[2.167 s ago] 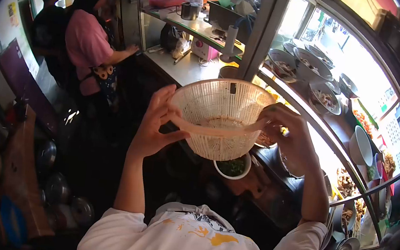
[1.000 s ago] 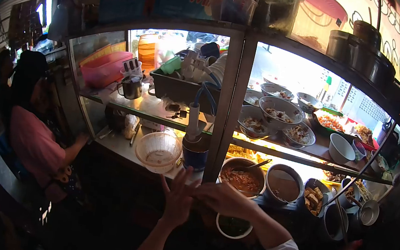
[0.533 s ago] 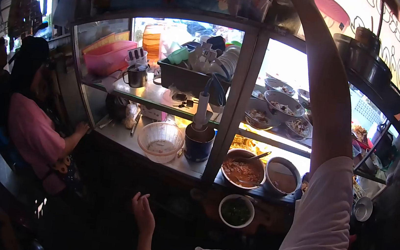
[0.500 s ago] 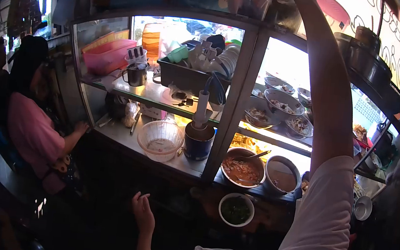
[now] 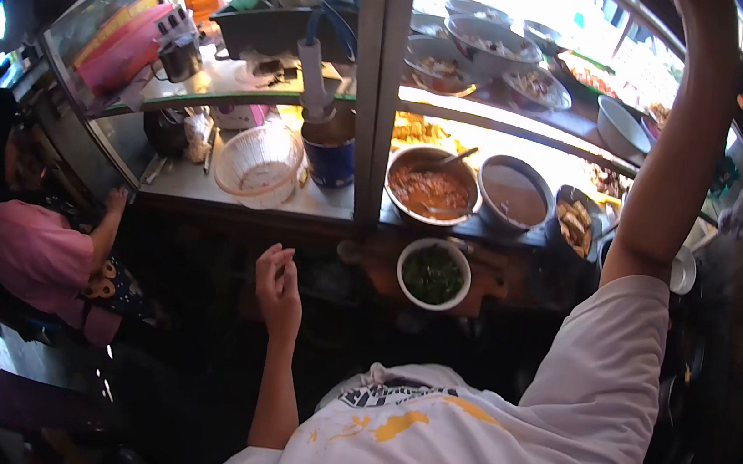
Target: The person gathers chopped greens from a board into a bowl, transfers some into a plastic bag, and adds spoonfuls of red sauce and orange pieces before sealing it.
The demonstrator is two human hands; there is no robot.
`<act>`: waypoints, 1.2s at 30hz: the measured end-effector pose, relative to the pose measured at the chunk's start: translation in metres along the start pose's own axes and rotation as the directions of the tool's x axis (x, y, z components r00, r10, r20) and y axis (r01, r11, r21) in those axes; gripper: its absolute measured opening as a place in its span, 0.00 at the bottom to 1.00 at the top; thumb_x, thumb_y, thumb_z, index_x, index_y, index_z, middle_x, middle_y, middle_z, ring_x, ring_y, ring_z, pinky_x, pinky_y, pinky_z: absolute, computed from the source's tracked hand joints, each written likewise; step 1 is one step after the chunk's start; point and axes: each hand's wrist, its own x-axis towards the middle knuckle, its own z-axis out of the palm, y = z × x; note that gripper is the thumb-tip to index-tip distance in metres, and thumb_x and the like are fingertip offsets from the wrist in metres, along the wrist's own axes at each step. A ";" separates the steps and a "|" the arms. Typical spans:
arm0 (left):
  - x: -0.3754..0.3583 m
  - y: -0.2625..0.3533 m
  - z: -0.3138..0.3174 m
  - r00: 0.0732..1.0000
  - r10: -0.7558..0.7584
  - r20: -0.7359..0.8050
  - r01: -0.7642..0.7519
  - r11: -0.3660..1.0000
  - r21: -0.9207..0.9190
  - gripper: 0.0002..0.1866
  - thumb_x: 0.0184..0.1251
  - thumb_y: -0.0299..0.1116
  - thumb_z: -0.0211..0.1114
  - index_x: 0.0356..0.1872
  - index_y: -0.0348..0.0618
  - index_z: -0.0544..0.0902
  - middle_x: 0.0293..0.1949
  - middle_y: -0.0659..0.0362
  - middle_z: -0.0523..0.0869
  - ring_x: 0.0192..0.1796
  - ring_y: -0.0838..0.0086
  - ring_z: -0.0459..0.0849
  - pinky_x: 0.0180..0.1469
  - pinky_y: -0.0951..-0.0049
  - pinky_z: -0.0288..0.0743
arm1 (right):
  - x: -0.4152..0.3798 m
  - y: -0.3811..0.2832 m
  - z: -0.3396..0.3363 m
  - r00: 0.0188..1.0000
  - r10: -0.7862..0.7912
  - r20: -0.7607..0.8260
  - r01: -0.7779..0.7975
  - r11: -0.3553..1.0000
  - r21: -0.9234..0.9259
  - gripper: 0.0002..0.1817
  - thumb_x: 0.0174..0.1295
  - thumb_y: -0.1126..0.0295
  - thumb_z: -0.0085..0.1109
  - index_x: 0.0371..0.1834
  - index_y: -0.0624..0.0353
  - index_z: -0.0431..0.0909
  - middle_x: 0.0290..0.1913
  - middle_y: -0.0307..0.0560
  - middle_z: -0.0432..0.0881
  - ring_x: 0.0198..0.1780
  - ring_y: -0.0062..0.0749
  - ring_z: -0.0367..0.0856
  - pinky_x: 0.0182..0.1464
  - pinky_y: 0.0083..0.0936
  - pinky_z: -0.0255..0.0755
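My left hand (image 5: 279, 287) hangs in the air in front of the counter, fingers loosely bent and apart, with nothing in it. Closest to it stands a white bowl (image 5: 431, 307) of chopped greens (image 5: 434, 273) on a wooden board (image 5: 493, 278). My right arm (image 5: 675, 166) stretches up past the right side of the display case. Its hand is cut off by the top edge, so what it touches is hidden. Behind the greens are a pot of red stew (image 5: 432, 187) with a spoon, and a pot of brown liquid (image 5: 515, 193).
A woven basket (image 5: 260, 164) and a dark blue pot (image 5: 328, 158) sit on the case's lower shelf. Several bowls of food, one a large bowl (image 5: 493, 53), fill the upper shelf. A metal post (image 5: 379, 95) divides the case. A person in pink (image 5: 40, 245) stands at left.
The view has tilted down and shifted right, so the case sits higher in the frame. My right hand remains above the top edge. My left hand stays raised and free.
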 end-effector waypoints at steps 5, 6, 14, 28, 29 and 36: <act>-0.003 0.061 0.041 0.941 0.023 0.337 0.016 0.993 -0.113 0.11 0.71 0.27 0.59 0.52 0.38 0.80 0.55 0.55 0.79 0.40 0.77 0.83 0.39 0.78 0.80 | -0.183 -0.093 0.016 0.798 0.271 0.538 -0.402 0.905 0.140 0.09 0.54 0.72 0.71 0.38 0.51 0.88 0.32 0.37 0.84 0.25 0.21 0.75 0.31 0.22 0.71; -0.009 0.076 0.053 0.910 0.023 0.414 0.033 0.991 -0.129 0.13 0.70 0.27 0.61 0.53 0.38 0.80 0.54 0.55 0.80 0.36 0.78 0.84 0.36 0.78 0.79 | -0.217 -0.096 0.023 0.800 0.167 0.576 -0.304 0.941 0.149 0.09 0.53 0.72 0.72 0.38 0.52 0.88 0.32 0.38 0.84 0.25 0.23 0.77 0.31 0.23 0.72; -0.058 0.072 0.123 0.515 -0.277 0.811 0.234 0.956 0.179 0.13 0.64 0.25 0.66 0.49 0.35 0.81 0.38 0.52 0.86 0.24 0.79 0.83 0.28 0.78 0.76 | -0.374 -0.140 0.047 0.526 0.537 0.660 -0.805 0.564 0.182 0.07 0.54 0.76 0.67 0.36 0.58 0.83 0.31 0.44 0.81 0.32 0.34 0.82 0.35 0.27 0.77; -0.103 0.033 0.149 0.670 -0.255 0.697 0.114 0.963 0.243 0.09 0.60 0.23 0.70 0.41 0.35 0.82 0.30 0.60 0.85 0.26 0.83 0.83 0.27 0.82 0.74 | -0.432 -0.107 0.031 0.384 0.439 0.812 -0.873 0.459 0.165 0.08 0.52 0.75 0.68 0.37 0.59 0.84 0.34 0.45 0.84 0.39 0.38 0.80 0.38 0.31 0.77; -0.106 0.030 0.152 0.672 -0.282 0.685 0.151 0.957 0.246 0.09 0.59 0.23 0.70 0.40 0.35 0.82 0.30 0.60 0.85 0.26 0.84 0.83 0.26 0.82 0.74 | -0.435 -0.102 0.030 0.418 0.424 0.803 -0.862 0.463 0.205 0.09 0.53 0.75 0.67 0.38 0.59 0.84 0.33 0.46 0.83 0.38 0.38 0.80 0.38 0.31 0.76; -0.122 0.029 0.176 0.691 -0.320 0.648 0.218 0.947 0.235 0.10 0.58 0.21 0.70 0.41 0.36 0.81 0.30 0.60 0.83 0.28 0.83 0.84 0.28 0.82 0.75 | -0.451 -0.063 0.018 0.234 0.357 0.904 -0.934 0.342 0.107 0.11 0.54 0.73 0.67 0.42 0.55 0.85 0.25 0.45 0.84 0.35 0.35 0.79 0.36 0.30 0.73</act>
